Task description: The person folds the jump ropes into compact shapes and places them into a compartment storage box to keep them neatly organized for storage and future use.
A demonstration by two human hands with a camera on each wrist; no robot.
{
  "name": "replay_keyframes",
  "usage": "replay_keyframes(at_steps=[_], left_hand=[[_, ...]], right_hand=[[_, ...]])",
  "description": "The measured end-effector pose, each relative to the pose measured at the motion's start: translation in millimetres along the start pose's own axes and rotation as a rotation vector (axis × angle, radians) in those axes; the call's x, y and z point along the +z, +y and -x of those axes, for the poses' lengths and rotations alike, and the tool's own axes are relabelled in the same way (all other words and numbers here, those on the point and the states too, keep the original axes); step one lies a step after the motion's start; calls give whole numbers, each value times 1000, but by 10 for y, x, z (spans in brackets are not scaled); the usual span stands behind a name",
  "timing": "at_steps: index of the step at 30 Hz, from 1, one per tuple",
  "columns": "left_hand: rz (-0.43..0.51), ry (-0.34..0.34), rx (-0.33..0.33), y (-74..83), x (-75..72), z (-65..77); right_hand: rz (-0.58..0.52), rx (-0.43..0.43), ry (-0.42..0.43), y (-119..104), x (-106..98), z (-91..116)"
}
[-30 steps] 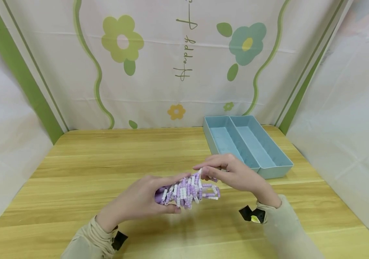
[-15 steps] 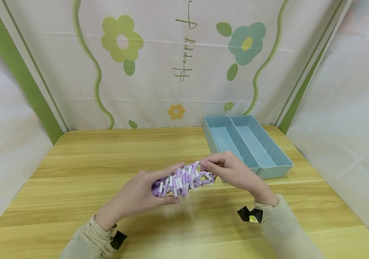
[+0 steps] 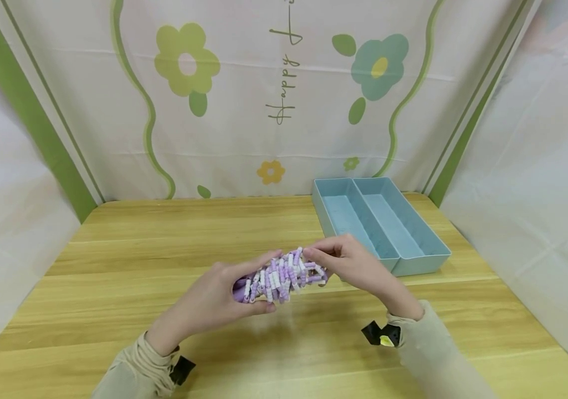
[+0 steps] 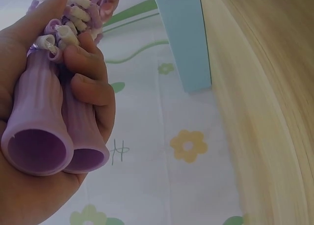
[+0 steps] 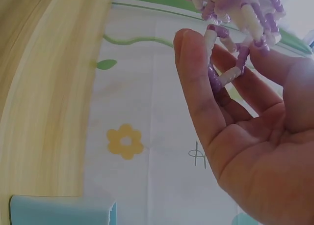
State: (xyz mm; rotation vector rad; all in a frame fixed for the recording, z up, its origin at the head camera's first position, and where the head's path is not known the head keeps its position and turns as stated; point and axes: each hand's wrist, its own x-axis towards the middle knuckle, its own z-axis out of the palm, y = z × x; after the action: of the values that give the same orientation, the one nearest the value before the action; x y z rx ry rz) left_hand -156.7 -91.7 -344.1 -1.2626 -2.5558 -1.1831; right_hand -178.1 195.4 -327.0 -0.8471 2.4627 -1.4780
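A beaded jump rope in purple and white is gathered into a folded bundle above the table. My left hand grips its left end, thumb and fingers wrapped around it. In the left wrist view, two purple handles lie side by side in that palm, their hollow ends facing the camera. At the bundle's other end, my right hand pinches the beads between thumb and fingers. A small beaded loop hangs among the right fingers in the right wrist view.
Two light blue trays stand side by side at the back right of the wooden table, just beyond my right hand. Behind the table hangs a flower-printed cloth, with pale cloth walls to the left and right.
Both hands have lifted the jump rope slightly and shifted it a little left. My right hand has moved in toward the bundle, and the loose loops at its right end have drawn closer.
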Motion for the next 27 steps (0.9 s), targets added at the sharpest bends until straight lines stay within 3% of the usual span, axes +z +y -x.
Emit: replay_keyframes(at_steps=[4,11,19,27], left_hand=[[-29,20,-33,3,-1,2],[-66,61,-66,-5,-10,-5],[-57,67,-61,-27,-14,-11],[-54,68,-65,-39,-1,3]], right_hand=[[-1,-6,4,-3,16,-4],[-107,4,-54,-39,22,9],[-21,35,-98,-95,-29,42],[-74,34,-110,-87,-19,42]])
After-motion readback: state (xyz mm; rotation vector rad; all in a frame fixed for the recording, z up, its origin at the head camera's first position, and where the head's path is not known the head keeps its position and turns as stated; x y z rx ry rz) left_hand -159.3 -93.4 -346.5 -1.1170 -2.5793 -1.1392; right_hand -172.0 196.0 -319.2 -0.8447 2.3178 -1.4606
